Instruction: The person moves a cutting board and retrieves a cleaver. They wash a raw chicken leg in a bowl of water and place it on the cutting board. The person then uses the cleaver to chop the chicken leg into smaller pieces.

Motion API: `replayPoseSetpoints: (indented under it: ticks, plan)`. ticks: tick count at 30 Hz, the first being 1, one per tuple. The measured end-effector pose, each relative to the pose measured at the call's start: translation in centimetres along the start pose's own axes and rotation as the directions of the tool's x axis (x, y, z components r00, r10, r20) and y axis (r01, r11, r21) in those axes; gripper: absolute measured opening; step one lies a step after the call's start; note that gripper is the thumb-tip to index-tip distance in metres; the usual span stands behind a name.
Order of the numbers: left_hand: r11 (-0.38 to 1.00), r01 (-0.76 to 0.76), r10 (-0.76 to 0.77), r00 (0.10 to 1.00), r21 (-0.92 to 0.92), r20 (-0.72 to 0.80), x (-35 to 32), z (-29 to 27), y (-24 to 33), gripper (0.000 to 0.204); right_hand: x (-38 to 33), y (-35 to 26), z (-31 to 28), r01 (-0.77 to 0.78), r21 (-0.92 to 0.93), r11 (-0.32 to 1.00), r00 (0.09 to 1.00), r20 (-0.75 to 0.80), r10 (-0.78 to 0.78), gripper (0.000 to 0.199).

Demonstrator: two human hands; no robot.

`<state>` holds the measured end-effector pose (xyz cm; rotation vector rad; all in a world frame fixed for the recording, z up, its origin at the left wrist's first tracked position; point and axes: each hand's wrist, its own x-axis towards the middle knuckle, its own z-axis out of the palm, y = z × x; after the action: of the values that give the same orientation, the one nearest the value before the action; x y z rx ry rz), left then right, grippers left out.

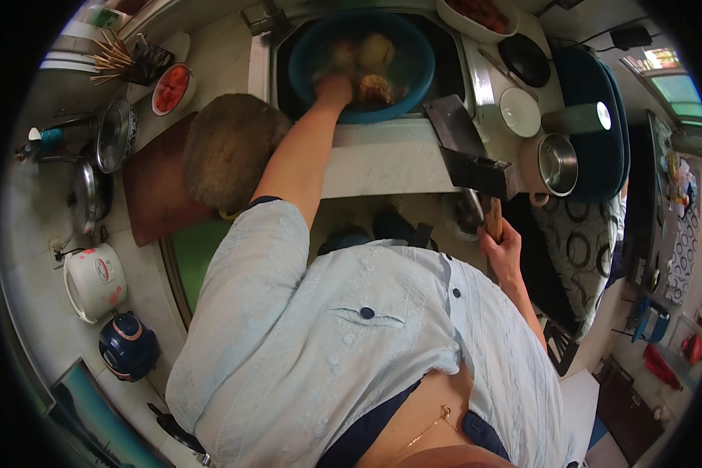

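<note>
My left hand (334,88) reaches into a blue basin (421,70) standing in the sink, its fingers on round brownish food pieces (376,54) lying in water. Whether the fingers close on one I cannot tell. My right hand (503,248) grips the wooden handle of a broad cleaver (468,144), whose dark blade lies over the counter edge to the right of the sink.
A round wooden chopping block (226,148) and a brown board (154,187) lie left of the sink. A steel pot (558,164), a white bowl (519,111) and a dark pan (525,58) stand on the right. A rice cooker (93,281) stands at left.
</note>
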<state>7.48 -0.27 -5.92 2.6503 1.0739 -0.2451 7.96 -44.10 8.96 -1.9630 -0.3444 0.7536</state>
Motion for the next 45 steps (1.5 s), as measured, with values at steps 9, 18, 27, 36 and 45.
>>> replayPoseSetpoints:
  ticks: [9, 18, 27, 36, 45]
  plan:
    - [0.909, -0.16, 0.079, 0.973, 0.384, 0.218, 2.7, 1.9, -2.4, 0.03, 5.0, 0.6, -3.3, -0.101, -0.047, 0.994, 0.988, 0.115, 0.106, 0.01]
    - [0.666, 0.287, 0.283, 0.758, -0.689, 0.588, 5.5, -7.5, -2.5, 0.029, 8.4, -0.9, -2.4, -0.119, 0.072, 0.99, 0.98, 0.168, 0.106, 0.011]
    - [0.328, -0.248, 0.09, 0.969, -0.911, -0.232, -0.2, -6.2, 3.1, 0.047, 9.6, -2.8, -0.6, -0.053, 0.05, 0.997, 0.982, 0.186, 0.043, 0.013]
    - [0.262, -0.182, -0.101, 0.972, -0.948, -0.214, -2.0, -3.6, 1.0, 0.016, 9.5, -3.0, 0.2, -0.074, 0.048, 0.996, 0.978, 0.201, 0.063, 0.013]
    - [0.917, -0.15, -0.145, 0.736, -0.369, -0.661, -1.5, -1.9, 0.8, 0.039, 9.6, -2.5, -0.2, -0.09, -0.012, 0.996, 0.969, 0.228, 0.091, 0.016]
